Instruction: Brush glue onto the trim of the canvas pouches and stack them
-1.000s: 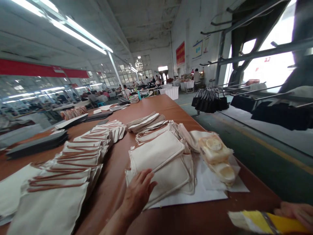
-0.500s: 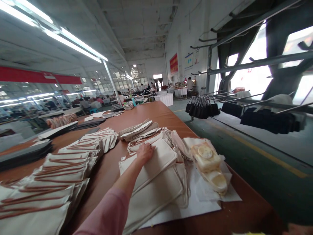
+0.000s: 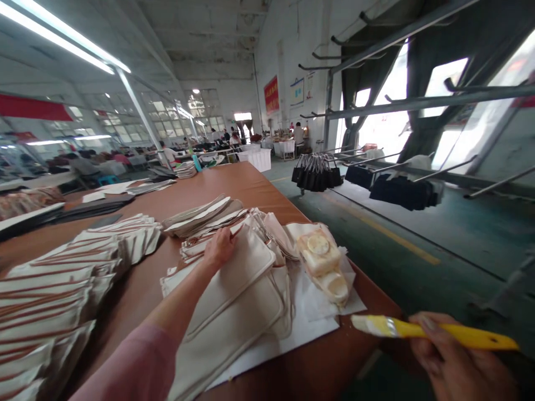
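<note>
Head view, left hand [image 3: 219, 248]: stretched over the cream pieces [image 3: 246, 273], fingers at the top one's far edge; fingertips hard to make out, so whether it pinches or only rests, I cannot tell.
Right hand [image 3: 455, 362]: grasping the yellow brush [image 3: 403, 328] by its handle; the wrist runs out of view.
Brush: bristles point left from the right-hand grip, apart from the cream pieces; fingers cover part of the handle.
Cream pieces: overlapping under the left hand and nearer the wearer; the forearm hides some, the lower ones show mainly as edges.
White sheet [image 3: 309, 309]: right of the left hand, partly covered by those pieces.
Yellowed container [image 3: 320, 256]: between the hands, beyond the brush tip; contents unclear.
Brown-stripped row [image 3: 79, 273]: left of the left hand, cut off at the left edge.
Red wall banner [image 3: 271, 96]: far beyond the left hand; yellow characters too small to read.
Wall poster [image 3: 297, 92]: right of the banner, likewise illegible.
</note>
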The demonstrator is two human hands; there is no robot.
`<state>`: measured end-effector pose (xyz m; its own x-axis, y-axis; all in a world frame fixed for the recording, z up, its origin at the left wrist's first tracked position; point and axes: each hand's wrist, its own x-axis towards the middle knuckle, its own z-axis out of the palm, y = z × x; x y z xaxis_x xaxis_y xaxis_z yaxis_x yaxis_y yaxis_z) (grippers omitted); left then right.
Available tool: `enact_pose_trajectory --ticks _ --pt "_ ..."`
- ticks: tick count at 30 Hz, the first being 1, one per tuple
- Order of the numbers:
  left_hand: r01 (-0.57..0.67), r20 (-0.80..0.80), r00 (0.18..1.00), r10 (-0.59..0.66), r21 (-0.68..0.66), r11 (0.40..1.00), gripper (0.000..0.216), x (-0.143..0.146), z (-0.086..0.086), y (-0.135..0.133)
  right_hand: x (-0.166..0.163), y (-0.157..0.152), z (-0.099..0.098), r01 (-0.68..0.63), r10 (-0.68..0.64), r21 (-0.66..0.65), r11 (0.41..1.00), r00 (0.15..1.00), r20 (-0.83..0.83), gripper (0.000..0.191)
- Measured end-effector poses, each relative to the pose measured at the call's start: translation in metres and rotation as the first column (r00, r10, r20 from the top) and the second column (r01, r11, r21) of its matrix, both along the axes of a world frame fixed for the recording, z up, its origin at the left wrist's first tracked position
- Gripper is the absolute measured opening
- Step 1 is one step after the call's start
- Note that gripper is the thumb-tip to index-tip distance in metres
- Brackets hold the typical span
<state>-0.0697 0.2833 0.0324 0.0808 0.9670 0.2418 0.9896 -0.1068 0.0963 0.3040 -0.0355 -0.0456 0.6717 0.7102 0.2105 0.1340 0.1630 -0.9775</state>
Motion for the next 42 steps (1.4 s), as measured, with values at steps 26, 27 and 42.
enact_pose_trajectory --ticks 26,27,42 --pt "0.382 0.485 0.848 -0.212 -0.285 0.879 0.026 0.037 -0.008 -0.187 0.01 0.072 -0.011 -0.387 0.365 -0.123 0.914 0.651 0.665 0.024" --pt "0.382 0.506 0.839 -0.203 -0.281 0.88 0.026 0.041 -0.011 -0.188 0.009 0.068 -0.011 -0.421 0.387 -0.124 0.899 0.628 0.675 0.023" --pt "0.537 0.795 0.606 -0.038 -0.374 0.756 0.036 0.054 -0.005 -0.208 -0.005 0.033 -0.001 -0.217 0.218 -0.048 0.975 0.892 0.397 0.027"
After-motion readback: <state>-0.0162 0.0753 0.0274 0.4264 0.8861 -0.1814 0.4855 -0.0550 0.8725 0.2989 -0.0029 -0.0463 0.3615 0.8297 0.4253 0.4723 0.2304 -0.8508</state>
